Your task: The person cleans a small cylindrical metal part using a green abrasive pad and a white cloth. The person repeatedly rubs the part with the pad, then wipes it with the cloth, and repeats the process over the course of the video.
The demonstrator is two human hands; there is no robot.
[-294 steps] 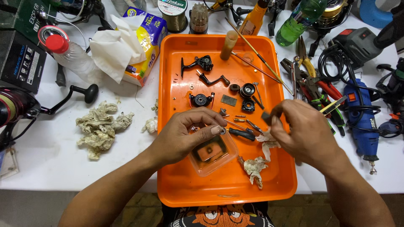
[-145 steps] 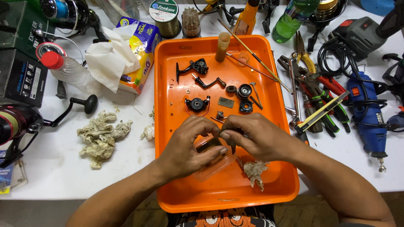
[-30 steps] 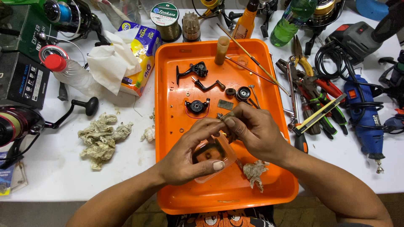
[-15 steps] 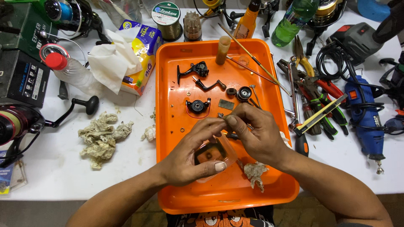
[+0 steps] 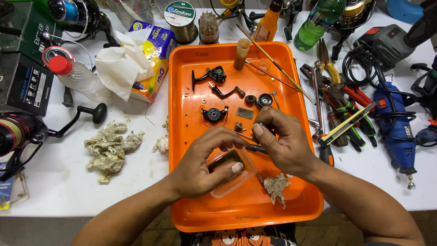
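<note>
Both my hands work over an orange tray (image 5: 184,150). My left hand (image 5: 205,164) grips a small clear plastic container (image 5: 230,175) with something dark inside, thumb pressed on its rim. Just right of it, my right hand (image 5: 282,143) pinches a small dark part between fingertips, with a thin brush handle (image 5: 259,175) running under the palm. Black reel parts (image 5: 214,114) and round bearings (image 5: 264,100) lie on the tray beyond my fingers. A crumpled dirty rag (image 5: 276,187) rests by my right wrist.
Left of the tray lie soiled tissue wads (image 5: 109,146), a fishing reel (image 5: 18,132), a water bottle (image 5: 75,77) and a tissue pack (image 5: 150,50). To the right are pliers and screwdrivers (image 5: 341,105) and a blue rotary drill (image 5: 396,132). Bottles and line spools stand at the back.
My right hand has lifted slightly toward the tray's middle, fingertips pinched on the small part. My left hand keeps holding the clear container in about the same place.
</note>
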